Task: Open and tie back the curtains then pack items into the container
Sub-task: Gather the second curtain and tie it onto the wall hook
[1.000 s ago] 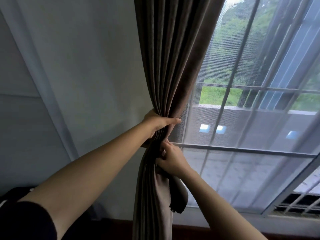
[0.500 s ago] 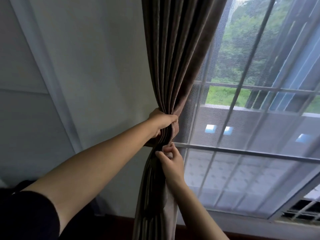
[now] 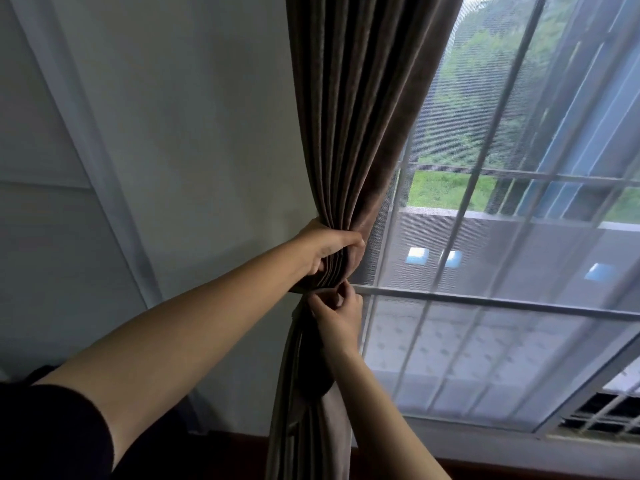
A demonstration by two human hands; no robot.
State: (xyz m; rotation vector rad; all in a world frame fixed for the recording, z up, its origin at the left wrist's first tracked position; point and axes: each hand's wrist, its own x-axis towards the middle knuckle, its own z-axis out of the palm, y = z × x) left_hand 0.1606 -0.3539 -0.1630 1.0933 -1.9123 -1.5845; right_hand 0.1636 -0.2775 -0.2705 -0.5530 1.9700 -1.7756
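Head view: bunched curtain (image 3: 356,133) in left hand (image 3: 329,247), right hand (image 3: 341,317) just beneath.

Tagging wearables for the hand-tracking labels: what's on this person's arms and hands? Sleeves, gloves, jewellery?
Left hand and right hand are bare: no gloves, rings or watch visible. The left arm wears a dark, near-black short sleeve ending high on the arm. The right forearm is uncovered down to the frame edge; no sleeve shows there.
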